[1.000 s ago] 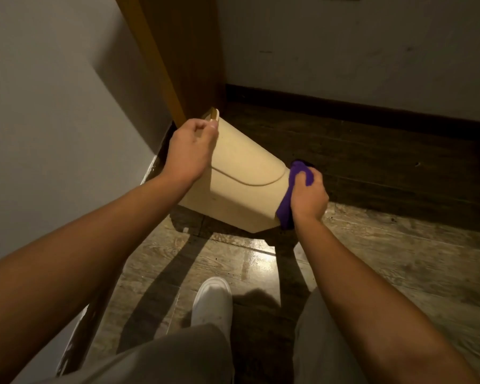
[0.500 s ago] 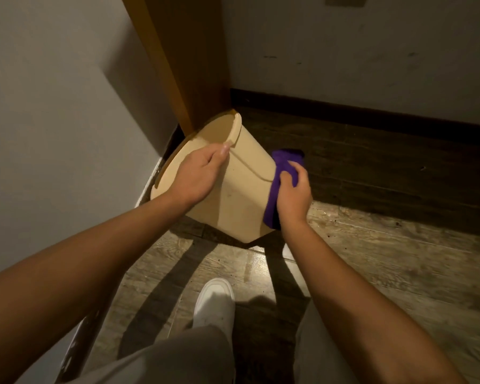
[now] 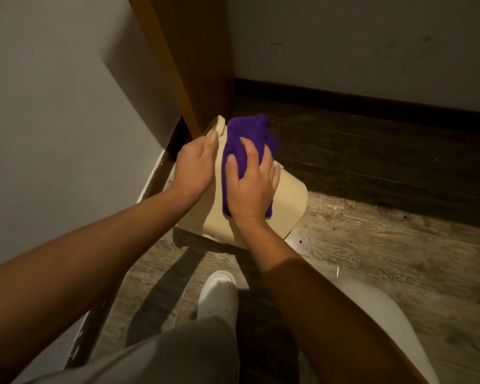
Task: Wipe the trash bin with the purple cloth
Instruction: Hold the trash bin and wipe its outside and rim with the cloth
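The beige plastic trash bin [image 3: 288,200] lies tipped on the wooden floor in the corner, its rim pointing away from me toward the door frame. My left hand [image 3: 196,166] grips its upper left side. My right hand [image 3: 251,187] lies flat on the purple cloth [image 3: 243,137], pressing it against the bin's upturned side. The cloth sticks out beyond my fingers toward the rim. Most of the bin's middle is hidden under both hands.
A wooden door frame [image 3: 189,65] stands right behind the bin, with a white wall [image 3: 53,106] on the left. A dark baseboard [image 3: 372,102] runs along the far wall. My white shoe [image 3: 218,293] is on the floor below the bin.
The bin has been turned so a different side faces up. My right hand moved with the cloth from the bin's bottom end up onto its upper side. My left hand shifted its hold.
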Tool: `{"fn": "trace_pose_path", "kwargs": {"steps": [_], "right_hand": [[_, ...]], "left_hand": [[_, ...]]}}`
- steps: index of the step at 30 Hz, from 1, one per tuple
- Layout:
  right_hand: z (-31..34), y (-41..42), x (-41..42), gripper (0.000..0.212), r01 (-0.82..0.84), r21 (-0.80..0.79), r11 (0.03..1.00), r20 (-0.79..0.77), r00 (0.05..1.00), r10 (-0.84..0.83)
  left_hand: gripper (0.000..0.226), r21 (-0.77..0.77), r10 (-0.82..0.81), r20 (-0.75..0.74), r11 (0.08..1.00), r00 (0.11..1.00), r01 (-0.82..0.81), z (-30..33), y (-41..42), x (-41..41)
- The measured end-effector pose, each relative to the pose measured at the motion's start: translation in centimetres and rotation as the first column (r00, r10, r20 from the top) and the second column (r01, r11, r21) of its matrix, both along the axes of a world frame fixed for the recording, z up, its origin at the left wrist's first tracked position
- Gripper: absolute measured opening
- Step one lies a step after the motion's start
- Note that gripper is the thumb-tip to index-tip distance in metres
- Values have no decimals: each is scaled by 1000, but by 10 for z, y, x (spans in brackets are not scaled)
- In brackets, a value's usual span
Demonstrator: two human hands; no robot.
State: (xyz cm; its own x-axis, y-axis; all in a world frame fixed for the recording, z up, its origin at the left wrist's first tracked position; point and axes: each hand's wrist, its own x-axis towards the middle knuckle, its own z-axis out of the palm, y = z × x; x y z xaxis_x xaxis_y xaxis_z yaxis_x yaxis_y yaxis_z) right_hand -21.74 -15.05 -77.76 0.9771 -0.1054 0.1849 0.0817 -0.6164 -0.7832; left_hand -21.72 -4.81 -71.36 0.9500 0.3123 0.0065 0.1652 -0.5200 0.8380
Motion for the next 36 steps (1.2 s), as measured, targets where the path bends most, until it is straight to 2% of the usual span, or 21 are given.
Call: {"fn": "trace_pose_path", "kwargs": {"steps": [4,11,14,17,21,23,25,29,30,32,34,36], "right_hand": [[-26,-35,19,47,80,-40,996,-178,980,-86],[-55,-91,28,51,243,-28,970,-407,883,-233],[-62,-109,27,51,416,55,908,-570,759,-313],[-63,-118,25,50,606,186,773,-697,636,-331],[-59,-111,25,45,694,288,660,-687,630,-363],[-57,-107,27,46,677,295,675,-663,653,-365],[-55,-102,27,46,660,296,691,-651,668,-360],[-55,-94,26,48,606,279,745,-616,708,-345],[-55,-93,25,48,595,278,754,-608,717,-341],[-56,-93,25,48,607,291,740,-617,710,-339],[-57,-95,24,47,651,318,689,-654,677,-338],[-58,-96,23,45,681,334,652,-676,655,-337]], "left_hand": [[48,-52,120,-39,991,992,-122,-4,4,1],[44,-2,99,-21,995,995,-99,-1,-4,6],[47,-43,84,-53,995,995,-86,-1,-3,4],[41,-134,-4,-168,991,986,-19,8,2,10],[40,-353,-195,-346,934,918,65,18,35,15],[46,-358,-301,-382,920,874,161,17,47,7],[54,-319,-332,-411,925,849,207,13,50,-4],[56,-168,-169,-353,979,920,115,13,37,0],[54,-168,-104,-349,985,931,47,18,35,5],[48,-289,-45,-357,955,933,-65,27,39,15],[48,-380,-153,-337,925,929,14,35,47,17],[58,-324,-316,-330,923,890,207,38,48,13]]}}
